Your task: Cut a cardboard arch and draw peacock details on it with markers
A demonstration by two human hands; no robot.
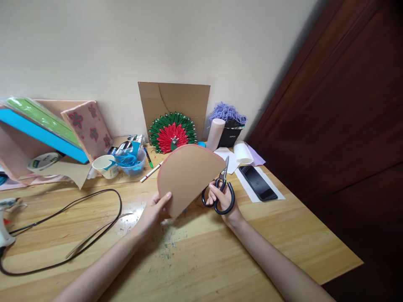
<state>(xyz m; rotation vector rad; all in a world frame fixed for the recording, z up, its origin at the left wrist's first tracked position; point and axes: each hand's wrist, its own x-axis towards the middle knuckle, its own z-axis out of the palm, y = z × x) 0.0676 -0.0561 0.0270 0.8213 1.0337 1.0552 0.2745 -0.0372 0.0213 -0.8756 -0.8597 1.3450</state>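
Note:
My left hand (160, 204) pinches the lower left corner of a brown cardboard half-circle (185, 178), thumb on its face. A reddish line runs along the curved edge. My right hand (223, 200) is closed around black-handled scissors (227, 197), whose blades point up beside the cardboard's right tip. Whether the blades touch the cardboard I cannot tell. Behind it, a round red and green fabric piece (173, 130) leans against a square cardboard sheet (176, 94) at the wall.
A phone (258, 183) lies on white paper to the right. At the left are a black cable (121, 201), a paper cup (105, 165) and a plastic tub (134, 167) with blue scraps. Purple yarn (226, 112) sits at the back; a dark wooden panel (340, 117) borders the table's right side.

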